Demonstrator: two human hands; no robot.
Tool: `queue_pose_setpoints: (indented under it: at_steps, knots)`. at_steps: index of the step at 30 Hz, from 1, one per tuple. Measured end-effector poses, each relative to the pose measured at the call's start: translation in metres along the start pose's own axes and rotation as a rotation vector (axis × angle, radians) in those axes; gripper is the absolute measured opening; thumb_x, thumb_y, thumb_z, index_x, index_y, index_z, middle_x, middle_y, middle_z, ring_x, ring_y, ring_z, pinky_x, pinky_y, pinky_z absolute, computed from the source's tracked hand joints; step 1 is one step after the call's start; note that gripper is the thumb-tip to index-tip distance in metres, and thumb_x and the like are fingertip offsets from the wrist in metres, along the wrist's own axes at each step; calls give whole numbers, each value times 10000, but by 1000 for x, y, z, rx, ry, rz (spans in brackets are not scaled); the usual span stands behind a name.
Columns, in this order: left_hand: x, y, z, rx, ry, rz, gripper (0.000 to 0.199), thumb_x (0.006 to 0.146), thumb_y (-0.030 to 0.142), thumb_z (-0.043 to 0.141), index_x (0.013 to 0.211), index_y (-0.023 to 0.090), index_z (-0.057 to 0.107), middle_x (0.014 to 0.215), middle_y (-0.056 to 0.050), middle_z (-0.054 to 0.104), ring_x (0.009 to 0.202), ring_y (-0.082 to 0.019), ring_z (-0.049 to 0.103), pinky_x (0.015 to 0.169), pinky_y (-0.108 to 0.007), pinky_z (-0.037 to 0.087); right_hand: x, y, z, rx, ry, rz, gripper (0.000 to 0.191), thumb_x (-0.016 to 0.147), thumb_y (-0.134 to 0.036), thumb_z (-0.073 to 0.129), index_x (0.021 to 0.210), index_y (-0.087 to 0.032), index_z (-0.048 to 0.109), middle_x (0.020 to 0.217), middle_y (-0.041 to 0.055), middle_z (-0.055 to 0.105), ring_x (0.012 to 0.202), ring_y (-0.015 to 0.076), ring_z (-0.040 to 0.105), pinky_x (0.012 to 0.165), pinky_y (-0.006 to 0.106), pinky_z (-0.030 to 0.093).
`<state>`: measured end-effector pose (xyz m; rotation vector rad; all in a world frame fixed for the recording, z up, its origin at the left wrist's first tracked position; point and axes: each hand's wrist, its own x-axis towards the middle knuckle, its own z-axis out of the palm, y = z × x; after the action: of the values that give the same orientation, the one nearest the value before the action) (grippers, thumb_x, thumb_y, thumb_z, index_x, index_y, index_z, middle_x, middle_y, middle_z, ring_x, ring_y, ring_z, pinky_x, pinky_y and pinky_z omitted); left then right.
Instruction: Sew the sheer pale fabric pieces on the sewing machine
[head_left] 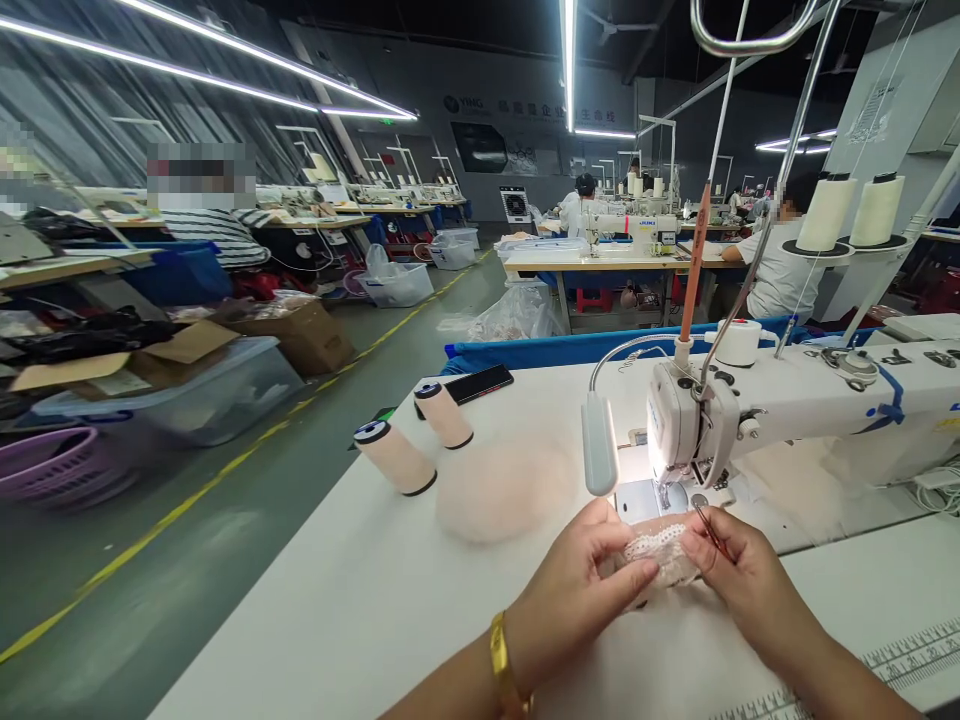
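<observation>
Both hands hold a small piece of white lace (664,545) in front of the sewing machine (679,420). My left hand (581,570), with a gold bracelet (504,655) at the wrist, is closed on the lace's left side, thumb on top. On the right edge my right hand (739,570) pinches the lace between thumb and fingers. A slim dark-red tool (712,532) also sits in the right hand; its kind cannot be made out. Just beyond the fingers are the machine's needle area and metal plate (637,500).
Two peach thread cones (396,458) and a black phone (480,384) lie on the white table (322,600), near a sheer peach fabric piece (506,490). A lamp (600,445) hangs left of the machine head. A ruler (915,650) lies right. Other people work at machines beyond.
</observation>
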<state>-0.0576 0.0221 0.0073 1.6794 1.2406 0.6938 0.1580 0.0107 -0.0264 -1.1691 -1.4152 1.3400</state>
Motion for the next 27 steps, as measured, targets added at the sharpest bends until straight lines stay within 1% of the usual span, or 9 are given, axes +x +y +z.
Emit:
queue_pose_setpoints:
  at_steps: [2,3,5,7,10,14,17,23,27]
  knots:
    - [0,-1,-1,13,23,39,370,835,491,656,644,176,696,1078,-84,599,1013,-272,561,918,-354,468,2,1,-1,142,-36,72,473,922,-663,682,857,-197,637,765,-30,450,654,123,393,596,252,338]
    - [0,-2,-1,-22,5,40,385,840,509,656,652,175,699,1121,-89,607,1054,-288,556,948,-360,460,3,2,-1,202,-46,98,474,904,-660,711,875,-192,642,745,-45,406,622,108,338,565,247,297]
    - [1,-4,1,-159,-77,10,412,851,557,662,709,173,711,1093,-88,641,1023,-284,575,913,-356,476,5,3,0,305,-52,133,478,864,-644,770,867,-184,638,715,-67,337,590,90,254,532,243,236]
    - [2,-6,4,-327,-158,-54,448,851,617,680,817,172,717,957,-67,668,903,-250,597,813,-335,494,6,3,1,373,-43,157,490,824,-630,818,829,-182,621,693,-79,306,580,83,218,519,239,215]
    - [3,-9,9,-478,-196,-119,514,770,643,790,938,165,703,879,-42,682,833,-223,606,745,-310,486,6,3,3,396,-28,168,517,779,-644,850,811,-180,624,673,-86,295,578,82,214,518,231,230]
    - [6,-12,14,-540,-153,-172,542,683,635,871,848,155,681,835,-38,692,784,-209,616,696,-293,470,4,4,3,345,-7,160,518,776,-660,843,841,-177,666,660,-90,285,579,90,225,529,230,272]
    - [6,-12,14,-579,-119,-203,531,669,626,883,797,153,681,797,-37,692,738,-198,613,667,-290,465,4,6,3,323,2,163,500,798,-651,826,829,-184,653,662,-91,285,576,94,240,544,237,302]
    - [4,-8,13,-630,-73,-228,504,655,592,903,805,145,727,783,-40,690,734,-195,615,656,-281,457,6,6,4,249,9,160,520,822,-694,768,847,-191,642,676,-81,316,590,110,279,573,258,322]
    - [4,-9,14,-636,-62,-226,488,662,581,902,755,148,695,744,-24,652,704,-170,582,634,-262,432,6,6,4,227,-4,171,540,817,-716,756,864,-190,645,676,-76,333,591,115,290,577,264,335]
